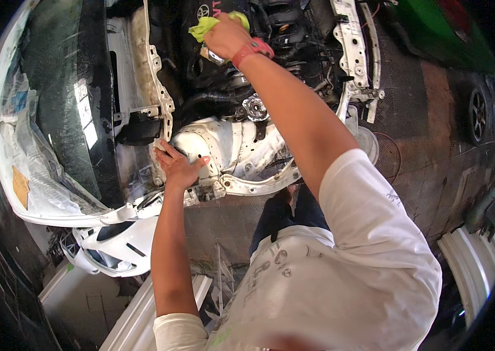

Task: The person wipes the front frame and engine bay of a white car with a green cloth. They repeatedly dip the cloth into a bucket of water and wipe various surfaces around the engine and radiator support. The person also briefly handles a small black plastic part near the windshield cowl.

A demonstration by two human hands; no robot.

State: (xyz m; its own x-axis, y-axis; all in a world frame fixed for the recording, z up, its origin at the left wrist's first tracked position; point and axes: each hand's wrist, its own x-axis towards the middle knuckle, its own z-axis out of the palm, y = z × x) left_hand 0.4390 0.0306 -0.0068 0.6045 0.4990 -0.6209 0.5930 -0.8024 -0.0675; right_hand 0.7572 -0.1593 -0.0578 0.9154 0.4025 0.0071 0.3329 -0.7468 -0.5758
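Note:
My right hand (227,40) reaches far over the engine bay and presses a yellow-green cloth (202,28) onto the black engine cover (200,10). Its fingers are partly hidden by the back of the hand, and cloth sticks out on both sides. A red band circles that wrist. Closer to me, my left hand (180,168) lies with fingers spread on the white metal edge of the car body, beside the rounded strut tower (197,142). It holds nothing.
Black hoses and a silver round part (255,107) fill the bay. To the left is the windshield (77,105), with paper and plastic sheeting at its side. A white front frame (353,52) bounds the right. A wheel (477,114) and white panels (464,269) stand further right.

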